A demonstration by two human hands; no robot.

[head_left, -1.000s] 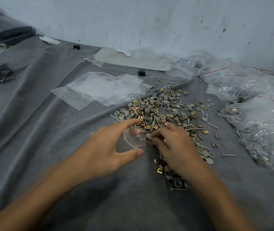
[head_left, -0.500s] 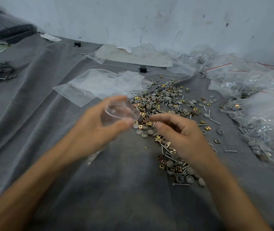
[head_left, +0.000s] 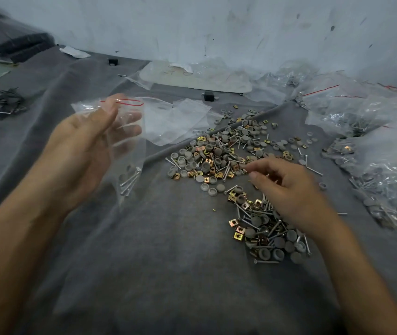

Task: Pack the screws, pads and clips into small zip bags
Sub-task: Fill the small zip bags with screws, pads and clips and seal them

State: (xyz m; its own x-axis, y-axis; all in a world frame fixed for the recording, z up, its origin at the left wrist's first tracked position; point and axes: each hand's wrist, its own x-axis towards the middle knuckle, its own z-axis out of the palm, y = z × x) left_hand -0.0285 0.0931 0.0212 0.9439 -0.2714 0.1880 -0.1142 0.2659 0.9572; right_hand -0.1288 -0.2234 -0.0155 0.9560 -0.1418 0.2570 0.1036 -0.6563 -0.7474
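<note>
My left hand (head_left: 84,151) holds a small clear zip bag (head_left: 127,151) with a red strip at its top, lifted above the grey cloth. Several screws and a grey pad lie in the bag's bottom. My right hand (head_left: 287,189) hovers over the loose pile of grey pads, gold clips and screws (head_left: 224,155), fingers curled, thumb and forefinger close together at the pile's edge; whether they pinch a part is unclear. A second heap of the same parts (head_left: 265,233) lies below my right wrist.
Empty clear bags (head_left: 175,122) lie flat behind the pile. Filled bags of parts (head_left: 381,165) are heaped along the right side. A white wall (head_left: 216,27) stands behind. Black clips (head_left: 6,102) lie far left on the grey cloth (head_left: 168,262).
My left hand lifted the zip bag up and to the left, away from the pile. My right hand moved right and down toward the loose parts.
</note>
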